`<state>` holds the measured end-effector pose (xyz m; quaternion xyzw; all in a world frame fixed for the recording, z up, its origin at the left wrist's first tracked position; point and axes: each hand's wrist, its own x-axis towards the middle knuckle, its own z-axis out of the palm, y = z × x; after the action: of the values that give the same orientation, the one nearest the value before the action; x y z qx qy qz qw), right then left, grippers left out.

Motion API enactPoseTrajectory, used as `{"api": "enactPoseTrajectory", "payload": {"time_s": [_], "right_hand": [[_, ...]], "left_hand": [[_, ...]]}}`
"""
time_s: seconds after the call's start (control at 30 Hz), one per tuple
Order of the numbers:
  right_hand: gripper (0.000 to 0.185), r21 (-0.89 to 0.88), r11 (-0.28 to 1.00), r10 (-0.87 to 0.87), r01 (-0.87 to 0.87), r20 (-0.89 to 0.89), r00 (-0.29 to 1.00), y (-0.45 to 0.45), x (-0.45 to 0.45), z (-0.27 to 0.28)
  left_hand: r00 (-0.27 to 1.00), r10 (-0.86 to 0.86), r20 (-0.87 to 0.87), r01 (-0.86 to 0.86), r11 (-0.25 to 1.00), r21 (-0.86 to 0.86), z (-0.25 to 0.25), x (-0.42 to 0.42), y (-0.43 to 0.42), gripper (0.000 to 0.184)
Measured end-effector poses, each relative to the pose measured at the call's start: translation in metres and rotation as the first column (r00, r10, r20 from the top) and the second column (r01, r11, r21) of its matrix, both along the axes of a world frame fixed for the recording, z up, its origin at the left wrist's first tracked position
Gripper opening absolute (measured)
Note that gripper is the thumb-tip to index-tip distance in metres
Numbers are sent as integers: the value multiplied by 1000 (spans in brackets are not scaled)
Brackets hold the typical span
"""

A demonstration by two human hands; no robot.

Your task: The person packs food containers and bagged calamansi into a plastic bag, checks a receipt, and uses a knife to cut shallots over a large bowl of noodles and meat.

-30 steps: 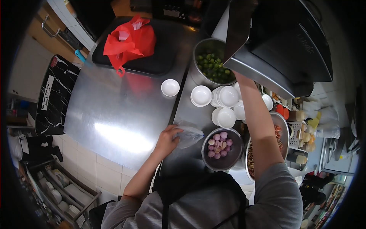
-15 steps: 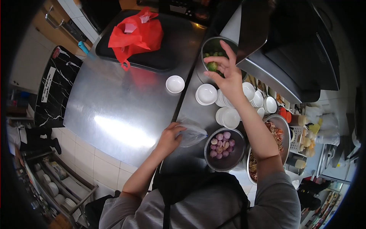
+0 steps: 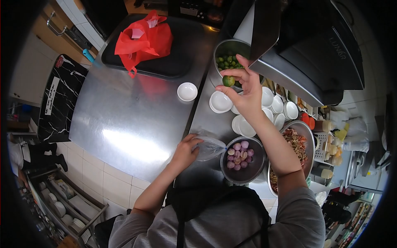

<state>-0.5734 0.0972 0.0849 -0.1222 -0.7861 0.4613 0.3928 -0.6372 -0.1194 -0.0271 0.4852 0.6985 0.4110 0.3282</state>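
A small green lime (image 3: 228, 81) is pinched between the thumb and fingers of my right hand (image 3: 244, 89), just over the near side of a deep metal pot (image 3: 216, 77) of green limes (image 3: 226, 62). My left hand (image 3: 186, 149) holds the edge of a clear plastic bag (image 3: 206, 148) above the dark counter. The bag's far end lies against a metal bowl (image 3: 256, 165) of peeled purple shallots (image 3: 240, 155). Stacks of white small bowls (image 3: 221, 101) stand between the pot and the shallots.
A lone white bowl (image 3: 187, 91) sits on the steel table (image 3: 124, 111). Behind it, a red bag (image 3: 144, 41) rests on a black tray (image 3: 178, 68). A dark appliance (image 3: 314, 49) overhangs the right side. An oval metal bowl (image 3: 308, 132) holds food. Another person (image 3: 35, 156) is at far left.
My right hand has come out of the pot from behind the dark appliance, with a lime in its fingers. My left hand stays at the plastic bag.
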Motion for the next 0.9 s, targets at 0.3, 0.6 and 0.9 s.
{"api": "enactPoseTrajectory", "payload": {"time_s": [0.3, 0.6, 0.9], "right_hand": [[68, 166, 984, -58, 64, -38, 998, 2, -1, -5], [32, 316, 931, -363, 182, 751, 551, 120, 23, -24], [28, 608, 789, -524, -88, 741, 420, 175, -29, -68]], "left_hand": [[1000, 3, 9, -3, 1000, -22, 2, -1, 2, 28], [999, 15, -42, -15, 1000, 9, 1, -5, -1, 25], [999, -7, -34, 7, 1000, -7, 10, -7, 8, 21]]}}
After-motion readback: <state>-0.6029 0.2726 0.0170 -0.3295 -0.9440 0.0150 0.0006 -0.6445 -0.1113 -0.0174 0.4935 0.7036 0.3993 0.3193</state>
